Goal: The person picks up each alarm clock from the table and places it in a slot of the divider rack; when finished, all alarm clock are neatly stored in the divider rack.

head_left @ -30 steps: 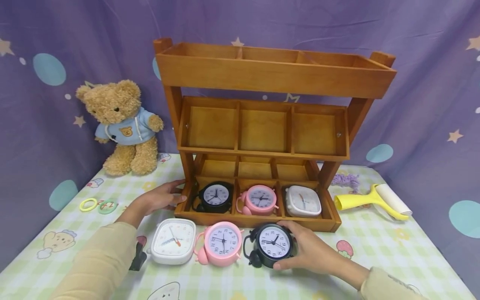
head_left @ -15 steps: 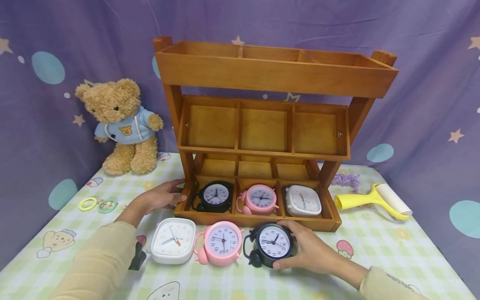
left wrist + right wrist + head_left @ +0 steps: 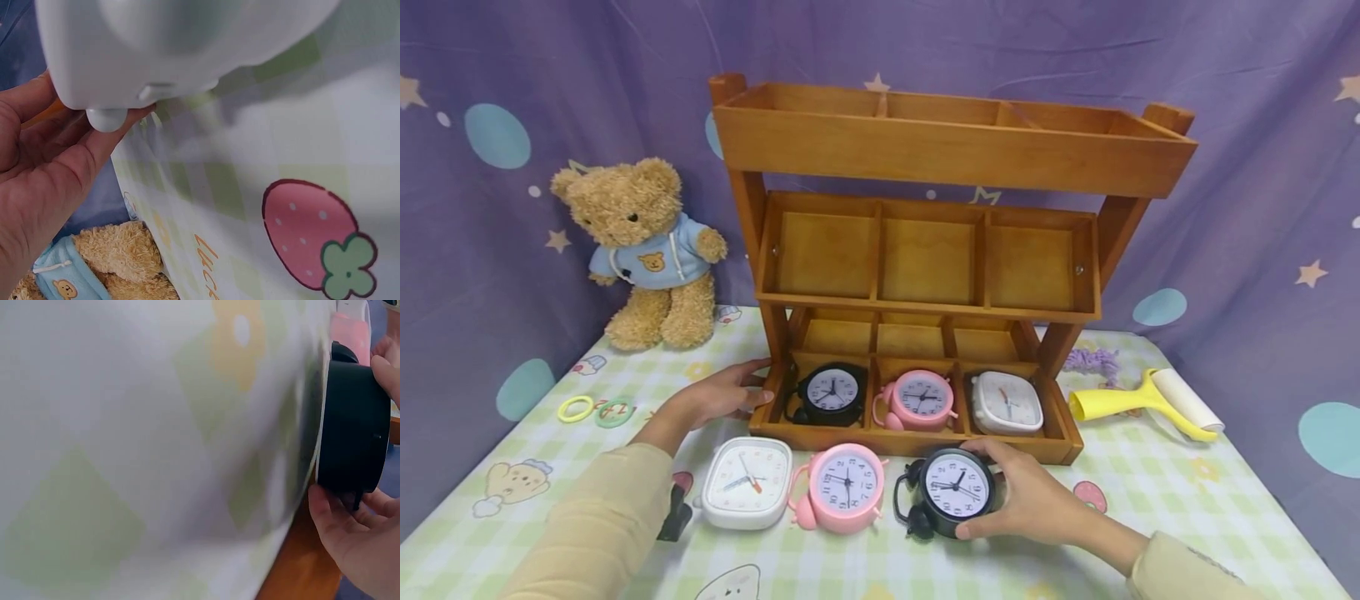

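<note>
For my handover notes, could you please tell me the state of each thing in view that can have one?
Black round alarm clock on the table: gripped by the right hand.
Pink round alarm clock on the table: free, lying face up.
White square alarm clock on the table: free, face up.
Wooden three-tier shelf: bottom front compartments hold three clocks; left hand rests on its left end.
Middle tier: empty.

My head view looks down and forward over the whole table (image 3: 1150,500); both wrist views sit very near the cloth (blurry), sharing the black clock (image 3: 953,490) with right wrist.
</note>
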Motion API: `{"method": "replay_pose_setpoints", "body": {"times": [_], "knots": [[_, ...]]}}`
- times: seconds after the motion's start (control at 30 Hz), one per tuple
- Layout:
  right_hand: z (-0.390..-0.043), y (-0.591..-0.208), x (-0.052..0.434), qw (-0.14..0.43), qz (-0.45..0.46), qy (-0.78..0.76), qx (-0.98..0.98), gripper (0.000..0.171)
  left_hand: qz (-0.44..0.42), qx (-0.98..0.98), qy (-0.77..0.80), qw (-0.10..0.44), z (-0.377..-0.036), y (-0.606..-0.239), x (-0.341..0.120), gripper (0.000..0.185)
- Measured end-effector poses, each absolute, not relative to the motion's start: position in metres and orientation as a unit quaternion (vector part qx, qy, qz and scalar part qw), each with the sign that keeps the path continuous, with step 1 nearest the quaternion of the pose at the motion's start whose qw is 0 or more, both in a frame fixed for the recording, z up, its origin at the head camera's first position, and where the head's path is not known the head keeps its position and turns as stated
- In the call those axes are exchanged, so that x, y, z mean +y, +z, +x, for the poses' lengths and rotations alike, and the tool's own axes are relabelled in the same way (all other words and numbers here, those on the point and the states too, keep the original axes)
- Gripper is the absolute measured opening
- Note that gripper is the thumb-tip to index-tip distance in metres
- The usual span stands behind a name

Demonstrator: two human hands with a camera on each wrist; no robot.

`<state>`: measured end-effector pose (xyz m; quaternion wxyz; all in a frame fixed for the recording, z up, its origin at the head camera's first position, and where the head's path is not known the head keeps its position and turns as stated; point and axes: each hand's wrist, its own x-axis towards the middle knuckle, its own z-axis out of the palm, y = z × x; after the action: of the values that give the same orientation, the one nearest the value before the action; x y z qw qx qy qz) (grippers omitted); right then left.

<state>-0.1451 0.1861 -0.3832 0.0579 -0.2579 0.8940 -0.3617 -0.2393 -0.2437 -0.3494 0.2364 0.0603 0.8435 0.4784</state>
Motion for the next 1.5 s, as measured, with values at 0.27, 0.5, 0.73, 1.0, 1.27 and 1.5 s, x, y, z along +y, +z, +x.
{"method": "replay_pose_setpoints", "body": {"times": [0.27, 0.5, 0.73, 1.0, 1.27, 1.5], "knots": [[-0.146, -0.361, 0.198, 0.046, -0.273, -0.358, 0.892, 0.088, 0.058, 0.844, 0.478, 0.236, -0.239, -0.348, -0.245, 0.076], [-0.151, -0.336, 0.203, 0.022, -0.279, -0.359, 0.891, 0.089, 0.063, 0.844, 0.481, 0.231, -0.24, -0.348, -0.247, 0.076], [-0.16, -0.305, 0.202, -0.018, -0.291, -0.348, 0.891, 0.088, 0.06, 0.844, 0.481, 0.231, -0.24, -0.351, -0.247, 0.076], [-0.172, -0.278, 0.189, -0.059, -0.317, -0.332, 0.886, 0.087, 0.055, 0.844, 0.48, 0.23, -0.24, -0.352, -0.246, 0.075], [-0.186, -0.247, 0.174, -0.082, -0.313, -0.317, 0.892, 0.091, 0.049, 0.845, 0.479, 0.232, -0.239, -0.351, -0.243, 0.075], [-0.204, -0.229, 0.156, -0.106, -0.316, -0.313, 0.889, 0.095, 0.057, 0.847, 0.475, 0.232, -0.24, -0.351, -0.243, 0.075]]}}
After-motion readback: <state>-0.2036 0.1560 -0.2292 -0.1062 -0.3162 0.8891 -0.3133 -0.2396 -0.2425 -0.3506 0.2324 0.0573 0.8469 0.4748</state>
